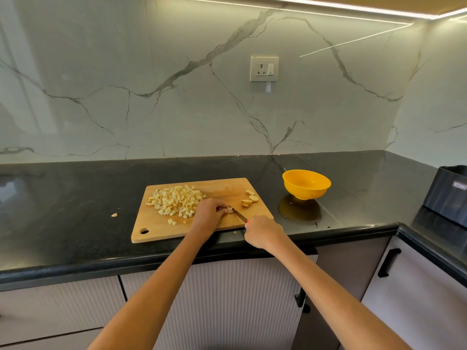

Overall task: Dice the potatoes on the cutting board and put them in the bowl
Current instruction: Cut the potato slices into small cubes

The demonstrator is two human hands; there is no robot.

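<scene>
Dicing the last potato pieces on the board.

The left hand [209,210] is pinching a small potato piece [229,210] with curled fingers, while the right hand [262,234] is gripping the knife [238,215], blade lying right against that piece. The diced pile [177,199] is sitting just beyond the left hand on the board [161,231]; uncut slices [250,198] are waiting beyond the blade, and the bowl [306,184] is standing well beyond the right hand. Fingertips so close to the edge are risking a nick; the small piece may be slipping.
</scene>
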